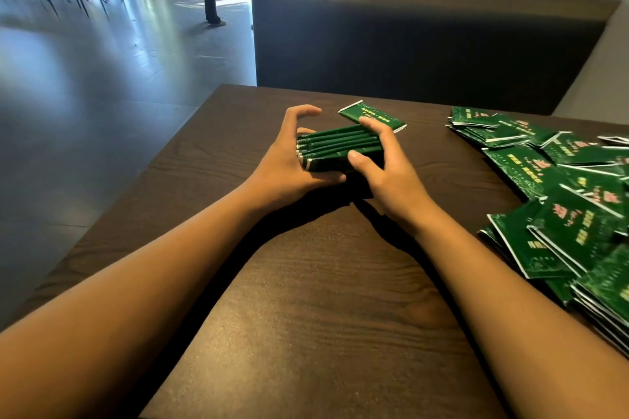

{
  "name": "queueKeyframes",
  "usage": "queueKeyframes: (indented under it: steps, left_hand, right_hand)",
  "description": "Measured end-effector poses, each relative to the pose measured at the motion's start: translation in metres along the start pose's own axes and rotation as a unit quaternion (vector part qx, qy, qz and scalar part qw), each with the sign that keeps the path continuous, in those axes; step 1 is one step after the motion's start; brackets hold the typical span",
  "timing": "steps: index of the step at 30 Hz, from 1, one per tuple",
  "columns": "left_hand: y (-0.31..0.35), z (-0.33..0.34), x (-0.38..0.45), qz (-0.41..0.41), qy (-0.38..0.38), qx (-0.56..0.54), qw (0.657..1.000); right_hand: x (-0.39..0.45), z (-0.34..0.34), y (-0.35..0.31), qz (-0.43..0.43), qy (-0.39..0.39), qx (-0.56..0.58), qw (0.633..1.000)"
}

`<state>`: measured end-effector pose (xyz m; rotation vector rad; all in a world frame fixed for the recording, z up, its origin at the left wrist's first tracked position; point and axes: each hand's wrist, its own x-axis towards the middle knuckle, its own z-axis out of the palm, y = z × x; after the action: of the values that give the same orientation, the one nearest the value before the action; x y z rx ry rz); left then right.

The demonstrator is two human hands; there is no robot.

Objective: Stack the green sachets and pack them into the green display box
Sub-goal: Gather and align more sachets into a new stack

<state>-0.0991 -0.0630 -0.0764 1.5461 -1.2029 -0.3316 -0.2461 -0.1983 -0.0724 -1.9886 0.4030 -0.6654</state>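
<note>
My left hand [289, 160] cups one end of the small stack of glossy green foil sachets [337, 150], thumb under, fingers arched and loose above. My right hand [381, 163] pinches the other end, thumb on the near face. The stack stands on edge on the dark wooden counter [306, 299]. I judge it light, slick, prone to fanning; squeeze the flat faces. One loose green sachet [372, 116] lies just behind; a heap of loose green sachets [561, 201] lies to the right. Display box not visible.

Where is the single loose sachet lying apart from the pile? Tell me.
In the head view, the single sachet lies flat on the table, just beyond the right hand and the held stack.
</note>
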Motion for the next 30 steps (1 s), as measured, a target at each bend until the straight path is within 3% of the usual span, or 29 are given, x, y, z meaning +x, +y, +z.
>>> queueKeyframes:
  steps: [4,9,12,16,20,23,26,30]
  left_hand:
    - [-0.002,0.001,-0.001,-0.01,0.031,0.036,0.999]
    - [0.011,0.001,-0.002,-0.026,0.066,0.068,0.995]
    - [0.021,0.006,-0.002,-0.036,0.087,0.061,0.994]
    - [0.041,0.027,-0.003,-0.035,0.111,0.03,0.993]
    - [0.065,0.061,-0.002,-0.045,0.118,-0.028,0.992]
    - [0.074,0.081,-0.003,-0.044,0.111,-0.039,0.992]
    - [0.076,0.093,-0.007,-0.048,0.098,-0.041,0.993]
    - [0.074,0.094,-0.012,-0.053,0.093,-0.029,0.994]
  right_hand:
    - [0.001,0.006,0.004,-0.006,0.043,-0.061,0.997]
    - [-0.011,0.0,-0.01,0.016,0.002,-0.093,0.996]
    - [-0.023,-0.024,-0.022,-0.016,0.002,-0.192,0.981]
    - [-0.055,-0.092,-0.032,-0.018,0.048,-0.387,0.921]
    - [-0.11,-0.167,-0.018,0.109,0.028,-0.511,0.852]
    - [-0.156,-0.205,0.0,0.172,0.008,-0.53,0.83]
    - [-0.191,-0.221,0.014,0.213,-0.03,-0.497,0.841]
    - [-0.19,-0.208,0.018,0.21,-0.018,-0.446,0.87]
